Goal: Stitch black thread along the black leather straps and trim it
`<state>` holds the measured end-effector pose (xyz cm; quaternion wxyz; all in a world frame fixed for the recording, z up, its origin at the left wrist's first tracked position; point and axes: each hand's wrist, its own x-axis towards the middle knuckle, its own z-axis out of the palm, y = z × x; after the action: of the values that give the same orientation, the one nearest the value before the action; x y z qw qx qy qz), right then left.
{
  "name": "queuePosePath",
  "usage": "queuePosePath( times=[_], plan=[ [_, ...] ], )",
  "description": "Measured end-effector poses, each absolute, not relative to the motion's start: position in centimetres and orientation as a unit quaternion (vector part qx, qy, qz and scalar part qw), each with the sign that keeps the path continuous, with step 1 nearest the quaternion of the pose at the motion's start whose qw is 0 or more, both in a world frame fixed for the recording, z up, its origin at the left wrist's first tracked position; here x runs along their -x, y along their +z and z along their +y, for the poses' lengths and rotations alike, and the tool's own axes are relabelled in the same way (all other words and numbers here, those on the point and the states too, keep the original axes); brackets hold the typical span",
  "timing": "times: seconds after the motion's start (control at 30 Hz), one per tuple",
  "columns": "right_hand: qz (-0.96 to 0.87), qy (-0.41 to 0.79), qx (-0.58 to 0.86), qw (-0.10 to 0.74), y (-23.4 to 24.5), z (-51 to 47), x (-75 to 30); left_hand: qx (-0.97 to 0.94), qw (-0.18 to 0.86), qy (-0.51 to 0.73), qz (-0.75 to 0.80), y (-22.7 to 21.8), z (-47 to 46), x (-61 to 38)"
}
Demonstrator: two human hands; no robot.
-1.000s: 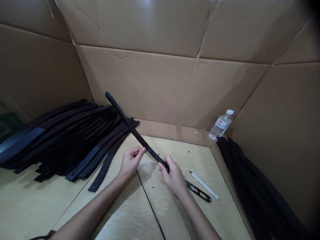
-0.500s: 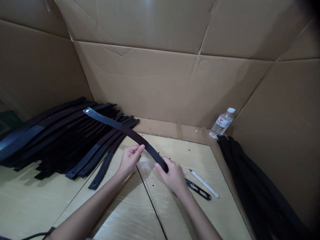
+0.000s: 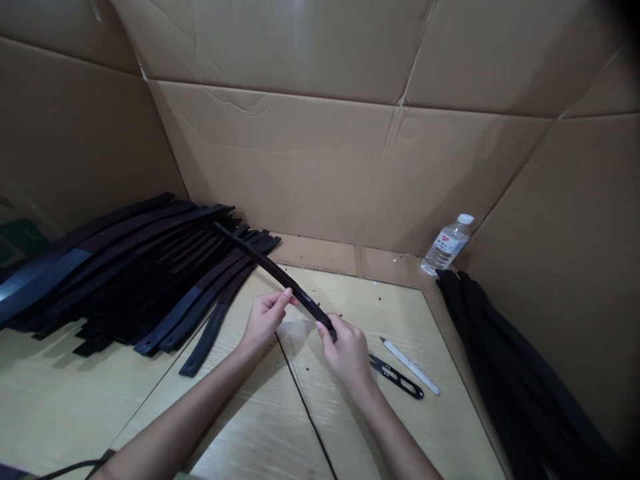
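A long dark strap (image 3: pixel 265 264) is stretched between my hands above the table, turned nearly edge-on, its far end over the pile at the left. My left hand (image 3: pixel 266 319) pinches its lower edge around the middle with thumb and fingers. Closed round the near end is my right hand (image 3: pixel 347 350), which hides the tip. Just right of that hand lie black thread snips (image 3: pixel 400 381), partly covered by it, and a white pen (image 3: pixel 410 365) beside them.
Many similar straps (image 3: pixel 165 267) are heaped at the left on the pale table (image 3: pixel 240 427). More black strips (image 3: pixel 500 360) hang along the right side. A water bottle (image 3: pixel 447 247) stands in the back right corner. Cardboard walls (image 3: pixel 280 167) enclose the table. A dark cord (image 3: pixel 307 407) lies in front.
The strap has been turned from showing its flat face to nearly edge-on, and its far end has shifted right. Both hands keep their hold in about the same place.
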<state>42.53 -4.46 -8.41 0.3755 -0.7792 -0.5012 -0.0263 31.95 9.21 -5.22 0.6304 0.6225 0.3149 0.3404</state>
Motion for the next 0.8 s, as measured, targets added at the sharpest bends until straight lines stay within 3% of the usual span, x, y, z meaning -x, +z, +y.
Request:
queuePosePath(
  times=[0.33, 0.63, 0.8],
  plan=[
    [-0.427, 0.145, 0.742, 0.496, -8.3, -4.0, -42.5, -0.627, 0.644, 0.317, 0.303, -5.1, 9.4, -31.9],
    [-0.492, -0.071, 0.798, 0.342, -8.4, -4.6, -42.4, -0.619, 0.651, 0.318, 0.303, -5.1, 9.2, -31.9],
    [-0.464, -0.12, 0.807, 0.345, -8.3, -4.5, -42.7, -0.625, 0.649, 0.327, 0.285, -5.9, 9.5, -31.9]
  ],
)
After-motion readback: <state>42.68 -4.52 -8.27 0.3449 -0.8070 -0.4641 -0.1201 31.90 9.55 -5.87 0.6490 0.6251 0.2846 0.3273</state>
